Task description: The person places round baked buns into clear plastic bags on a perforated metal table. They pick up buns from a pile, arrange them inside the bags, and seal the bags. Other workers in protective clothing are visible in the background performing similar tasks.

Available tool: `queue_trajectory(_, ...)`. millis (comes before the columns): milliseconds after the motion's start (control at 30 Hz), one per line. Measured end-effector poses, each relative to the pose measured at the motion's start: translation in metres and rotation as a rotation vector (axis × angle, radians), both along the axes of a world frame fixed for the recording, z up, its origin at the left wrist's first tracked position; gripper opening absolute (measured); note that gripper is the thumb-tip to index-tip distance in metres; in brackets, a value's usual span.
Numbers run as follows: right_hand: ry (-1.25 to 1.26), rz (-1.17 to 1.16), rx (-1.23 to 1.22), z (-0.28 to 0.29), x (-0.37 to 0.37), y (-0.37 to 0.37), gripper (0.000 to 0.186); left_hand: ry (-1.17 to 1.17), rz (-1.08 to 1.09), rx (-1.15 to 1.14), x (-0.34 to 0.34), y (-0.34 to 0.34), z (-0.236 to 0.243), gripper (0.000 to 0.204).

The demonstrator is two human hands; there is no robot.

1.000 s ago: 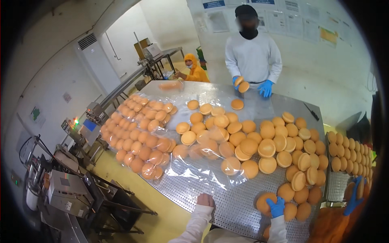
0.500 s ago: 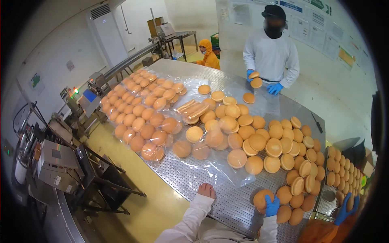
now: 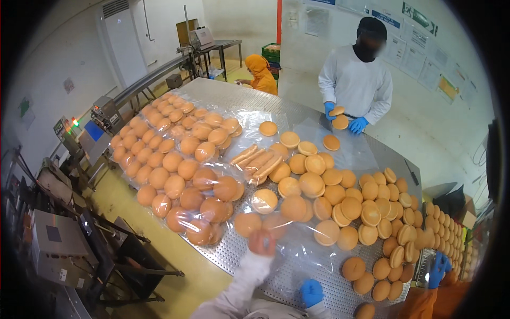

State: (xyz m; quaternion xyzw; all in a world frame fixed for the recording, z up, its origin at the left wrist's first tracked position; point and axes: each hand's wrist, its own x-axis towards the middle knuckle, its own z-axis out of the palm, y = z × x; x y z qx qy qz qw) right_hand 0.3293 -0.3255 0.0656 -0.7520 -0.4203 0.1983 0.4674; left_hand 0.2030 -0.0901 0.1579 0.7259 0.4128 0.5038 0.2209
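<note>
My bare left hand (image 3: pixel 263 243) is over the front part of the table, at a clear plastic bag (image 3: pixel 297 242) with round golden-brown buns (image 3: pixel 247 225) under or inside it. Motion blur smears its fingers, so their grip cannot be made out. Close to my body, my right hand (image 3: pixel 311 293) wears a blue glove and is curled closed near the table's front edge, with no bun seen in it. Loose buns (image 3: pixel 353 268) lie just right of it. Several more buns (image 3: pixel 350 207) cover the middle and right of the perforated metal table (image 3: pixel 234 260).
Bagged buns (image 3: pixel 172 186) fill the table's left side, near some long rolls (image 3: pixel 257 162). Across the table a co-worker (image 3: pixel 355 80) holds buns. At right, a blue-gloved hand (image 3: pixel 438 270) is near rows of buns (image 3: pixel 446 234). Another person (image 3: pixel 262 77) sits behind. Machines (image 3: pixel 64 247) stand left.
My right hand has let go of a bun and moved left toward my body. My left hand has moved forward from the bare table to the plastic bag. The view has shifted somewhat.
</note>
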Motion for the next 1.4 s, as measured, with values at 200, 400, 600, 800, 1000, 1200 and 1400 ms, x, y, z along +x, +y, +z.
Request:
queue_trajectory(200,-0.15,0.097,-0.363,0.072,-0.067,0.08,0.023,0.527,0.209,0.155,-0.005,0.201,-0.026,0.023)
queue_trajectory(400,-0.302,-0.223,-0.425,0.041,-0.067,0.076,0.028,0.564,0.061,-0.064,0.023,0.264,-0.056,0.022)
queue_trajectory(600,-0.32,-0.24,-0.576,0.038,-0.066,0.086,0.029,-0.427,-0.095,0.236,0.008,0.32,0.081,0.012)
queue_trajectory(800,0.341,-0.14,0.094,0.115,-0.041,0.16,0.055,-1.07,-0.929,0.181,-0.027,0.249,0.269,0.01)
queue_trajectory(1000,1.344,0.608,0.561,0.193,-0.072,0.242,0.079,-1.361,-1.819,-0.339,-0.036,0.223,0.26,0.014)
queue_trajectory(1200,1.67,0.695,0.796,0.201,-0.071,0.183,0.071,-1.727,-1.435,-0.858,0.0,0.155,0.162,0.014)
queue_trajectory(1400,1.353,-0.097,0.581,0.143,-0.059,0.105,0.04,-1.39,-1.063,-1.414,0.047,0.062,0.027,0.016)
